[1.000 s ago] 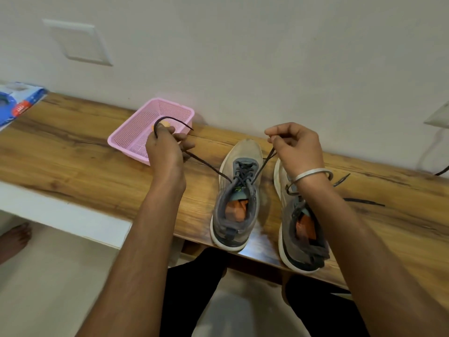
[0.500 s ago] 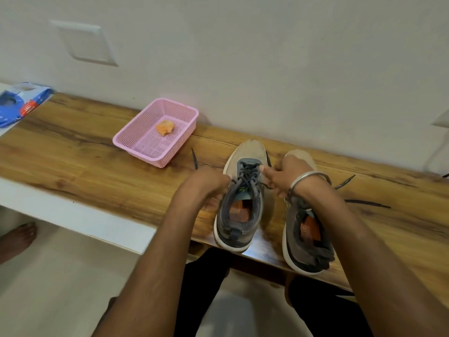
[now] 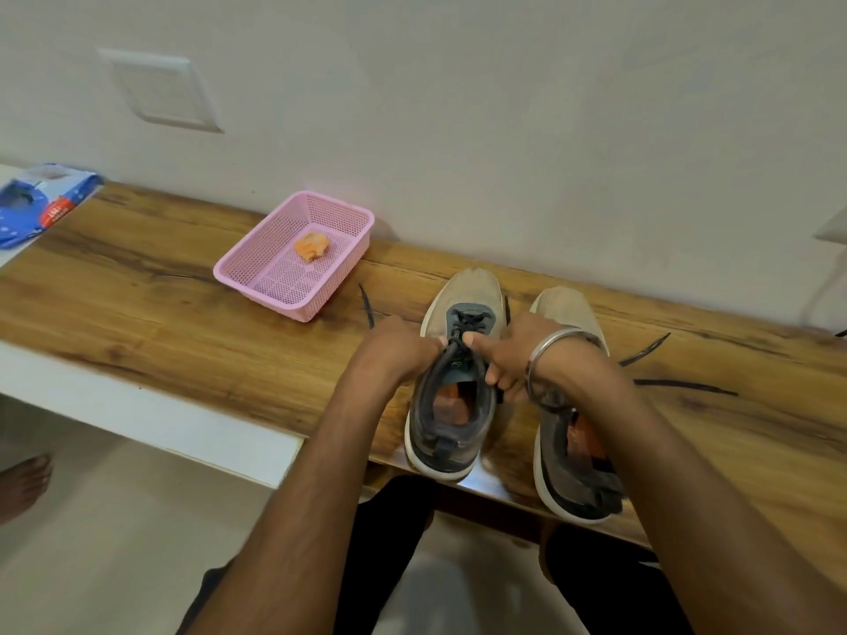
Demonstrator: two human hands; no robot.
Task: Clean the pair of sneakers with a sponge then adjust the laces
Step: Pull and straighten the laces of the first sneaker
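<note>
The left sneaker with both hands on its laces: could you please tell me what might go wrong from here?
1. The left sneaker's heel hangs over the table edge; a hard pull by the left hand or right hand could tip it off.
2. The right sneaker also overhangs, and the right forearm crosses it, so it may get nudged.
3. Its loose lace ends trail on the table and could snag.

two sneakers side by side on bench; basket left, holding sponge.
</note>
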